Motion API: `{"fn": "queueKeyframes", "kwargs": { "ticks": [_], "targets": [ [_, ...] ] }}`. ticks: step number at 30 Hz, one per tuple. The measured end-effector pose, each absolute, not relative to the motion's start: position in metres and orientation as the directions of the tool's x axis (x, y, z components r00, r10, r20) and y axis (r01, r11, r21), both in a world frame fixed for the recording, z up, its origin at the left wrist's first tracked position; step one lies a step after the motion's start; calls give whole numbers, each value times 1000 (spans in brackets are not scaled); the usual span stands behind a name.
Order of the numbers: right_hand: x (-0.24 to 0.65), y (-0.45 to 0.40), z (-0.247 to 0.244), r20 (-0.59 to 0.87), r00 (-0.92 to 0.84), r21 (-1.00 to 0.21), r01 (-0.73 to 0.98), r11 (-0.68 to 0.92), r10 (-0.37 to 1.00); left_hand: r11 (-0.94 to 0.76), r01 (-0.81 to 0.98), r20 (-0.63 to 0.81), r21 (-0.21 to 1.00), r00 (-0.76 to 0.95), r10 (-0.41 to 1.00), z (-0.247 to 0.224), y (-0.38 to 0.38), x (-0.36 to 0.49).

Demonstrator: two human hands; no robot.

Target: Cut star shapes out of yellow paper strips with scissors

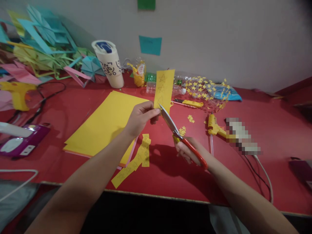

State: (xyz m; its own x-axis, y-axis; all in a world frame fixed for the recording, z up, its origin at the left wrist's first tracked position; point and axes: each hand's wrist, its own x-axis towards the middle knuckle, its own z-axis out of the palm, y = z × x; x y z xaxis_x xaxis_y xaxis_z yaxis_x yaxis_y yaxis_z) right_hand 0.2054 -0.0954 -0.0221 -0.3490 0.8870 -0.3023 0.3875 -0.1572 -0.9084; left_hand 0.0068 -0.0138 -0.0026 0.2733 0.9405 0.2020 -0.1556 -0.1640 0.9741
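Observation:
My left hand [141, 117] pinches the lower end of a yellow paper strip [165, 86], held upright above the table. Stars are drawn in pencil down the strip. My right hand [186, 150] grips scissors [193, 151] with red handles, and their blade tips reach the strip's lower part beside my left thumb. Whether the blades have paper between them I cannot tell. Below my left hand lie more yellow strips with drawn stars [145, 151]. Small cut-out yellow stars [182, 131] sit in a pile behind the scissors, with another little pile of stars [191, 119] farther back.
A stack of yellow paper [102, 126] lies left on the red table [170, 182]. Behind stand a white tumbler [110, 66] and a star-covered clear bottle [202, 87]. A yellow cutter [192, 103] and a glue gun [214, 125] lie right; another glue gun [19, 92] is left, near folded paper shapes [48, 42].

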Motion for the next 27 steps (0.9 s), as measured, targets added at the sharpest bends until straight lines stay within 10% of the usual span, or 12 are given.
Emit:
{"fn": "queueKeyframes", "kwargs": {
  "ticks": [27],
  "targets": [
    [206, -94, -17, -267, -365, -907, 408, -105, 892, -198, -187, 238, 962, 223, 945, -6, -14, 9]
  ]
}}
